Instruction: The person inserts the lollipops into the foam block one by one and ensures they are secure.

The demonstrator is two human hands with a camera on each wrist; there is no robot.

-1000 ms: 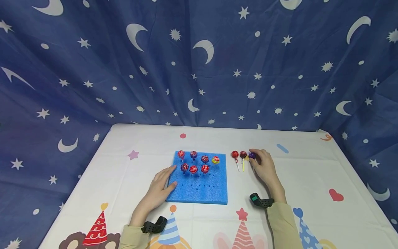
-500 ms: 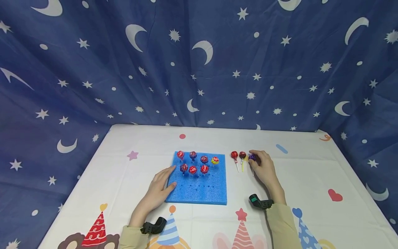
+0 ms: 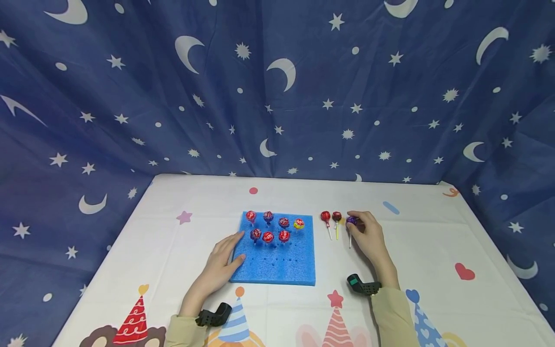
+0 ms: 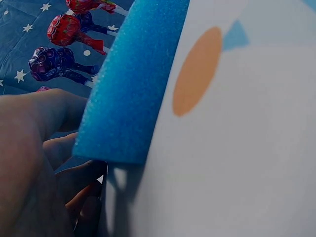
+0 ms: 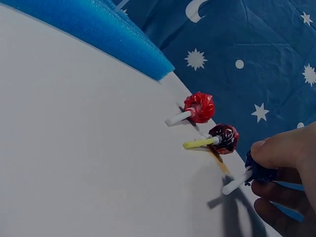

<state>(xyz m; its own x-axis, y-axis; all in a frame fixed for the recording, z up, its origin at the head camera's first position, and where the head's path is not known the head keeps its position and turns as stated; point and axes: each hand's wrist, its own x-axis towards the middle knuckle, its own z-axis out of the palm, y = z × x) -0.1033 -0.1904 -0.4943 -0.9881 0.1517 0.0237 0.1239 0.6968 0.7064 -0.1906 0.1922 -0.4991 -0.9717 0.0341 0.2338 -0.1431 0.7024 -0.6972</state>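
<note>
A blue foam board [image 3: 277, 272] with rows of small holes lies mid-table. Several wrapped lollipops stand in it in two rows, among them a yellow-and-red lollipop [image 3: 299, 223]. My left hand [image 3: 218, 267] rests against the board's left edge, fingers extended and thumb apart; in the left wrist view the foam edge [image 4: 133, 89] sits beside the thumb. With thumb and fingers, my right hand [image 3: 368, 238] pinches a purple lollipop [image 3: 350, 220] by its wrapped head. Its white stick [image 5: 237, 182] points toward me, and a shadow falls apart from it on the tablecloth.
Left of my right hand lie a red lollipop [image 3: 325, 216] with a white stick and a dark red lollipop [image 3: 336, 216] with a yellow stick. A white printed tablecloth [image 3: 191, 193] covers the table. Behind hangs a blue curtain [image 3: 312, 62] with moons and stars.
The purple lollipop's stick shows more clearly below my right fingers, and the lollipop has shifted slightly. My left hand stays at the board's edge. The head view has moved a little.
</note>
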